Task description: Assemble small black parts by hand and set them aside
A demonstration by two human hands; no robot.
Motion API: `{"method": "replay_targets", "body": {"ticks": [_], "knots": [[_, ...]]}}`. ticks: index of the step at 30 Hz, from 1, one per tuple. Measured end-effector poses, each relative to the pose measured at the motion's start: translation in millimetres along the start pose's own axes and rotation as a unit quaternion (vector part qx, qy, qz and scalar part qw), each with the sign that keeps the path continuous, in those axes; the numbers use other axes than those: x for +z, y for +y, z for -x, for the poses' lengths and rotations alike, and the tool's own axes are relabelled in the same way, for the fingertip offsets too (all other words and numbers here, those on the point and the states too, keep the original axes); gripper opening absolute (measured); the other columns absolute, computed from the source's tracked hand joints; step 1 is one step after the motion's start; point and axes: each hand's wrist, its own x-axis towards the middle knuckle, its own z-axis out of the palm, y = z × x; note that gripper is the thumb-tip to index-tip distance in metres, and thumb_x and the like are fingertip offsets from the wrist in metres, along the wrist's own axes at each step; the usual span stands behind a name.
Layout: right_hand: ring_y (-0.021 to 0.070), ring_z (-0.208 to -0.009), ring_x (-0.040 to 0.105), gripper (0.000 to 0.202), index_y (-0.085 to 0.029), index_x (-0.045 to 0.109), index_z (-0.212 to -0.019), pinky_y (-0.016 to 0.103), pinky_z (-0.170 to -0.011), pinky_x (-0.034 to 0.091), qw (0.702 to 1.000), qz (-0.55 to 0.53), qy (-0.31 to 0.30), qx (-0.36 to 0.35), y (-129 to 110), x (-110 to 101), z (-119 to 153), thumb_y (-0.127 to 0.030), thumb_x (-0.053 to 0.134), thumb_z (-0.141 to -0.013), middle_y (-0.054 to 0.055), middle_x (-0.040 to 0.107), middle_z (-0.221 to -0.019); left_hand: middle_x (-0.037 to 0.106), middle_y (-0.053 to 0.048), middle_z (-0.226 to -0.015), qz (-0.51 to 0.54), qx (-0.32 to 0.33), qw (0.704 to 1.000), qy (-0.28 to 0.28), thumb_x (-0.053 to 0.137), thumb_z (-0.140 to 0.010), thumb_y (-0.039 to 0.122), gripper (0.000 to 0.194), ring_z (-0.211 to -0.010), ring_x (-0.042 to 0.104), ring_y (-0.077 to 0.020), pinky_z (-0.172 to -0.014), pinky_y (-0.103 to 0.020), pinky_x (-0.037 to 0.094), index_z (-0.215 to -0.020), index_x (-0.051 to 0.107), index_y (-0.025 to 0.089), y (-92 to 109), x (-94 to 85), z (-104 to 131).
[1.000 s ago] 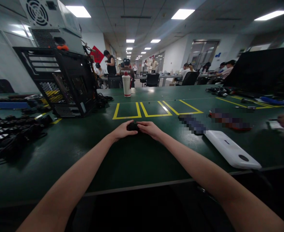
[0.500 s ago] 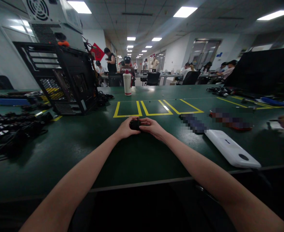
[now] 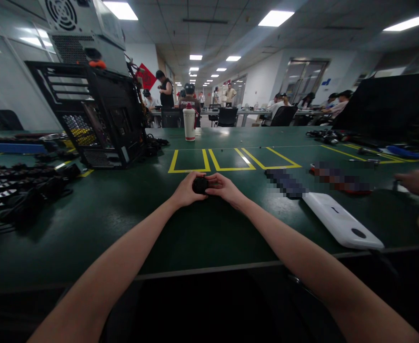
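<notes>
Holding black object (image 3: 200, 186) in left hand (image 3: 186, 191) and right hand (image 3: 225, 188), green table (image 3: 202, 238), yellow tape (image 3: 234, 169), ceiling-lit office (image 3: 259, 78)

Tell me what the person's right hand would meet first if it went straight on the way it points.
Most likely the small, black, rounded object in front of the right hand, then the left hand beyond it; exact contact is unclear.

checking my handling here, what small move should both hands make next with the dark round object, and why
I'd probably tilt the small black rounded object slightly toward the camera: the left hand and right hand hold it from opposite sides, and its surface looks too dark to show fine detail.
</notes>
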Motion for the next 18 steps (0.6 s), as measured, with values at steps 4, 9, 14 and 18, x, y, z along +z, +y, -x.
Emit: {"method": "replay_targets", "body": {"ticks": [4,9,14,18], "knots": [[0.0129,-0.078,0.056,0.038,-0.021,0.052,-0.093,0.033,-0.076,0.046,1.000,0.009,-0.001,0.022,-2.0,2.3,4.6,-0.023,0.068,-0.059,0.000,0.056,-0.084,0.050,-0.006,-0.111,-0.005,0.000,1.000,-0.001,0.069,-0.054,0.024,0.059,-0.104,0.048,-0.0228,-0.090,-0.041,0.036,-0.107,0.044,0.020,0.8,0.4,0.6],[0.0129,-0.076,0.056,0.032,-0.021,0.053,-0.092,0.033,-0.073,0.048,0.999,-0.005,0.038,0.031,-0.9,6.9,2.2,-0.030,0.064,-0.064,0.001,0.057,-0.085,0.050,-0.005,-0.110,-0.022,0.010,1.000,-0.001,0.069,-0.054,0.024,0.060,-0.103,0.048,-0.0218,-0.090,-0.039,0.037,-0.107,0.043,0.020,3.8,-2.0,0.9],[0.0139,-0.085,0.055,0.033,-0.017,0.055,-0.092,0.035,-0.082,0.043,0.999,0.022,0.030,0.020,-0.7,4.6,0.0,-0.024,0.065,-0.062,0.004,0.058,-0.095,0.050,-0.004,-0.109,-0.026,0.005,1.000,-0.002,0.069,-0.055,0.026,0.059,-0.101,0.049,-0.0213,-0.089,-0.038,0.038,-0.107,0.043,0.021,5.3,-2.6,2.0],[0.0139,-0.082,0.056,0.038,-0.019,0.053,-0.092,0.033,-0.078,0.045,0.999,0.030,0.010,0.006,-1.1,2.7,3.3,-0.022,0.069,-0.058,0.002,0.058,-0.088,0.049,-0.004,-0.109,-0.017,0.008,1.000,-0.001,0.069,-0.056,0.025,0.059,-0.102,0.049,-0.0214,-0.089,-0.038,0.038,-0.108,0.042,0.021,4.8,-1.8,2.7]]}}
